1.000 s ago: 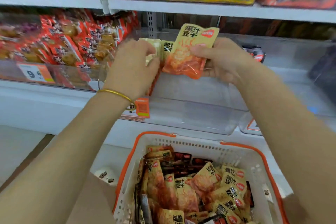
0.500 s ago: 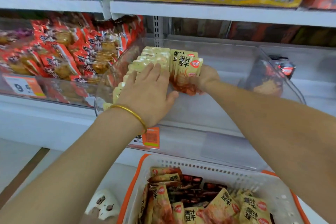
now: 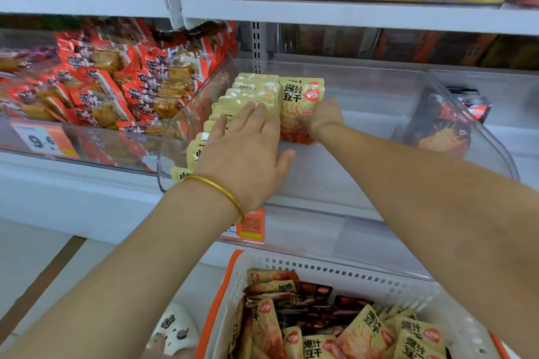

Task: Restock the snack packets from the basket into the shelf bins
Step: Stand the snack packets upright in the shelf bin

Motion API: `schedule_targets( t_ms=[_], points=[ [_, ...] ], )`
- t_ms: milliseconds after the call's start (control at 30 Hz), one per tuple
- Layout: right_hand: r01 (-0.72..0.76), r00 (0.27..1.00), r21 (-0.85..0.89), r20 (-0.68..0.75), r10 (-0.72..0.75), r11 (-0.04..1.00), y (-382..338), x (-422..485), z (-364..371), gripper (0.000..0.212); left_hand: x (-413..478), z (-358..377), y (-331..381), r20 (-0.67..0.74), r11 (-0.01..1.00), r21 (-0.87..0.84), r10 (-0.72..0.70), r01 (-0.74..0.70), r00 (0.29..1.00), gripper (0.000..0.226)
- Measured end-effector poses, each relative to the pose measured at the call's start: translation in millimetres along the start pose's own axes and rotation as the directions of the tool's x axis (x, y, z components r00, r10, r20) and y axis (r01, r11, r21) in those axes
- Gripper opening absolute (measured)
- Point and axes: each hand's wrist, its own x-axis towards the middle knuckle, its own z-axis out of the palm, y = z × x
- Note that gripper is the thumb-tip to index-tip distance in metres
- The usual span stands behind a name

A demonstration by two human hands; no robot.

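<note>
1. The left hand (image 3: pixel 245 148) lies flat with straight fingers on a row of yellow packets (image 3: pixel 248 90), which stands along the left wall of the clear bin (image 3: pixel 364 160).
2. The right hand (image 3: pixel 323 116) grips a single packet (image 3: pixel 300 102) low on its right edge and holds it upright against the row's right side.
3. The basket (image 3: pixel 335 269) sits below the shelf edge with loose packets (image 3: pixel 364 332) heaped inside.
</note>
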Motion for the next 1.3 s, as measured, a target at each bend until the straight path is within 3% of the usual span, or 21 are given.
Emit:
schedule_targets(
  t_ms=[267, 333, 433, 567, 633, 733, 833, 967, 1067, 1167, 1300],
  points=[
    [-0.112, 0.991, 0.111, 0.078, 0.104, 0.987, -3, -8, -12, 0.068, -7, -1, 2, -0.041, 0.999, 0.032, 0.028, -0.027, 0.999, 0.061],
    [-0.107, 0.991, 0.180, 0.093, 0.091, 0.978, -6, -18, -25, 0.054, -14, -1, 6, -0.100, 0.999, -0.003, 0.048, -0.048, 0.994, 0.060],
    [-0.039, 0.988, 0.358, 0.154, -0.017, 0.933, -10, -61, -53, 0.017, -36, 0, 18, -0.284, 0.984, -0.116, 0.097, -0.135, 0.954, 0.064],
    [0.158, 0.942, 0.532, 0.172, -0.289, 0.832, 11, -164, -97, 0.009, -87, 16, 46, -0.501, 0.954, -0.162, 0.140, -0.252, 0.854, 0.045],
    [0.220, 0.908, 0.541, 0.190, -0.372, 0.812, 35, -216, -118, 0.012, -116, 32, 59, -0.537, 0.925, -0.192, 0.180, -0.328, 0.824, 0.040],
    [0.183, 0.896, 0.449, 0.289, -0.336, 0.874, 87, -255, -119, 0.021, -142, 68, 64, -0.427, 0.910, -0.194, 0.257, -0.366, 0.867, 0.037],
    [0.096, 0.897, 0.213, 0.406, -0.178, 0.972, 148, -249, -85, 0.019, -139, 111, 63, -0.127, 0.935, -0.178, 0.288, -0.308, 0.949, 0.040],
    [0.113, 0.813, -0.180, 0.582, 0.013, 0.977, 230, -229, -18, 0.006, -127, 152, 61, 0.201, 0.976, -0.155, 0.182, -0.152, 0.963, 0.040],
    [0.236, 0.671, -0.361, 0.732, 0.117, 0.902, 271, -241, 27, 0.022, -123, 172, 57, 0.297, 0.985, -0.135, 0.143, -0.107, 0.944, 0.039],
    [0.346, 0.537, -0.399, 0.826, 0.169, 0.850, 290, -261, 56, 0.041, -121, 178, 56, 0.314, 0.977, -0.191, 0.150, -0.093, 0.938, 0.037],
    [0.395, 0.572, -0.417, 0.809, 0.136, 0.819, 290, -260, 59, 0.029, -124, 177, 59, 0.398, 0.968, -0.243, 0.161, -0.066, 0.903, 0.033]
  ],
)
